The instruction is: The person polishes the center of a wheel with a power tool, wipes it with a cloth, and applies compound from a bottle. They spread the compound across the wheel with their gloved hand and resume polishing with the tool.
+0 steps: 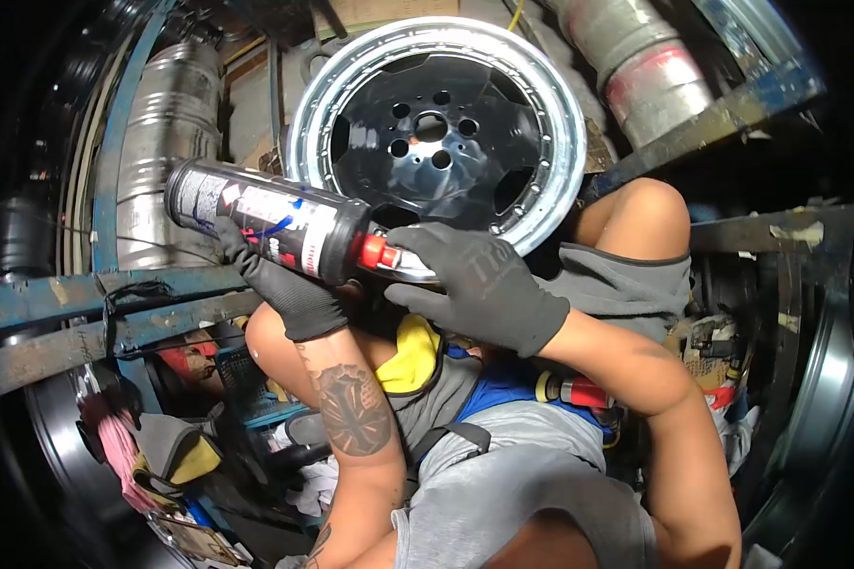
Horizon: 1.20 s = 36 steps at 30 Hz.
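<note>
A: Biggest thing first: what's the wheel [436, 133] doing there?

B: It leans upright just past the person's knees, face toward the camera, chrome lip all round. I'd judge that keeps the dark centre in easy reach.

A: And the can [275, 220]?

B: Held on its side in front of the wheel's lower left. The left hand [280, 284], gloved, has its grip wrapped round the body from below. The right hand [474, 284], gloved too, closes its grip over the red cap end [380, 251], probably steadying or working it; whether the cap is on or off, I cannot tell.

A: What's around?

B: Metal ducts [166, 142] upper left and upper right, blue beams [95, 299] crossing left, a dark rim [826, 379] at right, rags and clutter [180, 455] low left. A yellow cloth [413, 356] sits in the lap.

A: Anything in the way?

B: The can and right hand cover part of the wheel's lower edge.
</note>
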Available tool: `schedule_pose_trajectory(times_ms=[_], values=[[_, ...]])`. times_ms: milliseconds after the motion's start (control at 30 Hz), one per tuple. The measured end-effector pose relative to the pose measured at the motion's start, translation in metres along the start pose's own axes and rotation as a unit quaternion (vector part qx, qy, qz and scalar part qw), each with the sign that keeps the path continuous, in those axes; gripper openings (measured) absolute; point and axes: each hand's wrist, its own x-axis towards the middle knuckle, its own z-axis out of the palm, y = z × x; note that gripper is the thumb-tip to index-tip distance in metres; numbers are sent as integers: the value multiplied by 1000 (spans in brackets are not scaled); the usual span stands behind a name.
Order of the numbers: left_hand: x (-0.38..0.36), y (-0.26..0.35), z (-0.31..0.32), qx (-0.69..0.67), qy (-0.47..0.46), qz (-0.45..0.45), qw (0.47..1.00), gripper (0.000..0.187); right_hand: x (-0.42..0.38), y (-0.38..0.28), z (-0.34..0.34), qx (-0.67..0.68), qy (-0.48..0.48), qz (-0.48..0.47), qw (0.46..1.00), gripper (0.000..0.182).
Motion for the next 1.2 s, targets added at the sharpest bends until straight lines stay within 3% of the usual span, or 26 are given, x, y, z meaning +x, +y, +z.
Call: schedule_pose_trajectory(times_ms=[100, 200, 233, 300, 367, 400, 500, 567, 633, 667, 767, 900, 933, 1033, 1067, 1100, 1133, 1167, 1200], values=[[-7, 2, 2, -35, 22, -17, 999, 63, 17, 0, 3, -72, 51, -126, 988, 35], [0, 3, -15, -102, -20, -83, 991, 59, 31, 3, 11, -63, 66, -198, 976, 25], [-2, 3, -12, -54, -12, -53, 997, 56, 36, 4, 15, -60, 74, -219, 971, 24], [8, 6, -21, -88, -17, -44, 995, 54, 46, 8, 21, -21, 78, -254, 964, 24], [6, 10, -13, -32, 39, 0, 999, 51, 53, 15, 23, 1, 79, -276, 958, 26], [7, 9, -13, -14, 63, 28, 997, 53, 53, 19, 25, 22, 68, -272, 960, 27], [7, 12, -13, 25, 73, 96, 992, 58, 38, 21, 36, 223, -49, 0, 974, 29], [4, 15, -12, 48, 70, 117, 990, 61, 30, 27, 42, 459, -138, 126, 869, 51], [8, 16, -10, 67, 75, 126, 987, 65, 22, 21, 41, 662, -175, 225, 694, 64], [9, 15, -11, 63, 87, 122, 987, 66, 24, 12, 34, 691, -192, 235, 656, 76], [16, 12, -19, 55, 116, 107, 986, 65, 15, 18, 45, 775, -167, 239, 561, 75], [18, 8, -23, 70, 107, 109, 986, 64, 8, 28, 48, 810, -165, 234, 511, 75], [17, 7, -21, 61, 105, 114, 986, 64, 8, 30, 47, 811, -160, 232, 512, 71], [35, -4, -60, 150, 102, 211, 960, 52, 13, 41, 40, 674, -151, 254, 677, 63], [34, -5, -65, 192, 106, 244, 945, 47, 18, 43, 35, 457, -152, 175, 859, 48], [33, -7, -70, 233, 112, 276, 926, 41, 20, 52, 37, 293, -136, 108, 940, 47], [22, -6, -50, 190, 131, 264, 937, 43, 20, 63, 42, 120, -114, 34, 986, 46], [15, -2, -35, 146, 148, 251, 945, 45, 21, 71, 47, -58, -87, -43, 994, 45], [11, 7, -27, 82, 148, 190, 967, 48, 25, 73, 51, -110, -97, -63, 987, 44]])
